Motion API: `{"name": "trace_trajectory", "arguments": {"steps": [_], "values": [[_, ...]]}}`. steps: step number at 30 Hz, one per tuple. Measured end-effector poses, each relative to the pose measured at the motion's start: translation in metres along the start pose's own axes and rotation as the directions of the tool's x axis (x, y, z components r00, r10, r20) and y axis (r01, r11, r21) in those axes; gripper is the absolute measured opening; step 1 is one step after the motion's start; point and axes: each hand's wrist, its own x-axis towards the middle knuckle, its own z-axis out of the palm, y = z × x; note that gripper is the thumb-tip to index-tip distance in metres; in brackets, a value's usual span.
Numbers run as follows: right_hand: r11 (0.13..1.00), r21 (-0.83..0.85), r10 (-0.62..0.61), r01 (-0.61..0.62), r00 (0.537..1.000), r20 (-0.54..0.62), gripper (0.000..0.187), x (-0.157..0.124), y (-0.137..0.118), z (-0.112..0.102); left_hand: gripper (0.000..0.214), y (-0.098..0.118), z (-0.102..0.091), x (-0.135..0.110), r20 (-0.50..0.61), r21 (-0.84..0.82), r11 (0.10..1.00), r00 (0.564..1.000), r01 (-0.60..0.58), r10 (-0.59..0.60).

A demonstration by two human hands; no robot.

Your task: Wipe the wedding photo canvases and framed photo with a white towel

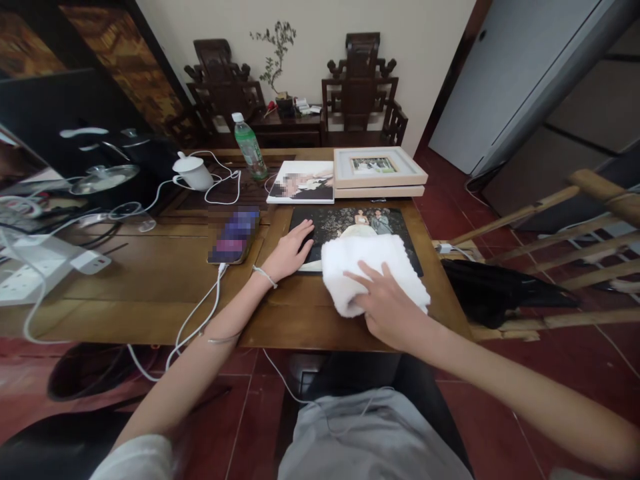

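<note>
Dark wooden chairs [360, 93] stand by the pale wall [425, 60] beyond the tabletop [150, 277]. Near its right edge lies a large photo [327, 223], long axis running left to right, roughly along the near edge. The left hand [296, 247] rests open and flat on the photo's left end. Nearer the tabletop's near edge, the right hand [383, 303] spreads its fingers over a folded white towel [373, 250] covering the photo's near right part; whether they also pinch a fold, I cannot tell.

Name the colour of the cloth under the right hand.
The cloth is white; see the head view.
</note>
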Motion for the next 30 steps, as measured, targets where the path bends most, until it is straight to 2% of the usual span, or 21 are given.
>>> {"name": "trace_trajectory", "arguments": {"steps": [2, 4, 12, 16, 19, 22, 26, 30], "values": [[1.000, 0.006, -0.005, 0.005, 1.000, 0.004, 0.047, 0.003, 0.000, -0.002, 0.047, 0.000, 0.000, 0.000, 0.002, -0.001, 1.000, 1.000, 0.004, -0.004], [1.000, 0.008, 0.023, -0.023, 0.999, -0.025, 0.050, 0.017, 0.009, -0.005, 0.048, 0.000, 0.000, 0.000, 0.004, -0.003, 1.000, 1.000, 0.004, -0.004], [0.996, 0.005, 0.092, -0.092, 0.993, -0.075, 0.046, 0.117, 0.081, -0.028, 0.047, -0.001, -0.001, 0.000, -0.004, -0.031, 1.000, 1.000, 0.000, 0.000], [0.996, 0.028, 0.090, -0.088, 0.992, -0.092, 0.047, 0.138, 0.094, -0.034, 0.048, 0.000, -0.001, 0.000, -0.001, -0.044, 0.999, 1.000, 0.003, -0.003], [0.991, 0.009, 0.137, -0.137, 0.986, -0.094, 0.047, 0.131, 0.083, -0.030, 0.048, -0.001, -0.001, 0.000, 0.005, -0.043, 0.999, 1.000, 0.008, -0.007], [0.987, -0.030, 0.157, -0.160, 0.984, -0.087, 0.046, 0.105, 0.059, -0.020, 0.048, -0.001, 0.000, 0.000, 0.000, -0.031, 0.999, 1.000, 0.008, -0.008], [0.996, -0.021, 0.082, -0.084, 0.995, -0.063, 0.049, 0.055, 0.023, -0.007, 0.049, 0.001, -0.001, 0.000, 0.003, -0.031, 0.999, 1.000, 0.011, -0.010], [0.999, 0.037, -0.011, 0.011, 1.000, -0.003, 0.053, 0.016, -0.001, -0.006, 0.047, 0.004, -0.002, 0.000, 0.000, -0.035, 0.999, 1.000, 0.020, -0.020]]}}
